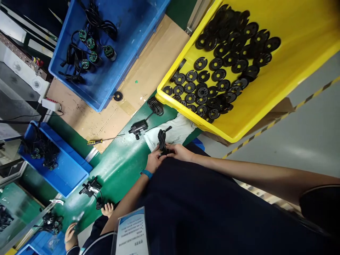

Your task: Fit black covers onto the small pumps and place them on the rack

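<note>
A coiled black cable (162,139) is pinched between my two hands, close against my dark shirt. My left hand (154,160), with a blue band at the wrist, closes on the lower end of the coil from the left. From the other side, my right hand (179,152) grips the same end with bent fingers. Whatever the cable joins at that lower end is hidden by my fingers. A white cloth (175,131) lies just beyond the coil. Past it, a small black pump-like unit (138,127) with its own coiled cable (155,107) lies on the green bench.
A yellow bin (294,67) holds many black slotted discs. The blue tray (132,32) contains cabled parts with green boards. A screwdriver (95,142) lies by the cardboard (162,46). Another person's hands (107,210) are at lower left, near another black unit (91,187) and a smaller blue bin (71,179).
</note>
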### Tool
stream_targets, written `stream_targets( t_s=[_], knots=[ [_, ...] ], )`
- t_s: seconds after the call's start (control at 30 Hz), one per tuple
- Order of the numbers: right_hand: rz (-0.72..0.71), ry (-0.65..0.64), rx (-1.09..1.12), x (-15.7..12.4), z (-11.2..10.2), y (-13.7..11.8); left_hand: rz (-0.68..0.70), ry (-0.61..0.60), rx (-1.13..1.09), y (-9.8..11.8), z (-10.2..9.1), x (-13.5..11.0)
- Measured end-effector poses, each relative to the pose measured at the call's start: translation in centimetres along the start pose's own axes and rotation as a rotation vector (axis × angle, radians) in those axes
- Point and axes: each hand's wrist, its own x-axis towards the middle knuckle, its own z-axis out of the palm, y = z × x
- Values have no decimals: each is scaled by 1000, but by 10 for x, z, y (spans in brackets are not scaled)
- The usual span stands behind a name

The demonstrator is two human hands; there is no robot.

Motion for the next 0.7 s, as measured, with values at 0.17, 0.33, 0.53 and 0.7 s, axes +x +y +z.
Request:
stream_targets(
  t_s=[0.17, 0.33, 0.53, 0.7],
  knots=[
    [-6, 13, -23, 1, -2, -4, 17, -9, 55, 10, -4, 2],
    [7, 6, -52, 1, -3, -5, -6, -2, 62, 14, -5, 3],
    [-13, 42, -73, 8, -4, -7, -25, 61, 11, 10, -7, 3],
    [-61, 14, -57, 4, -5, -9, 6, 85, -90, 3, -5, -2]
  ],
)
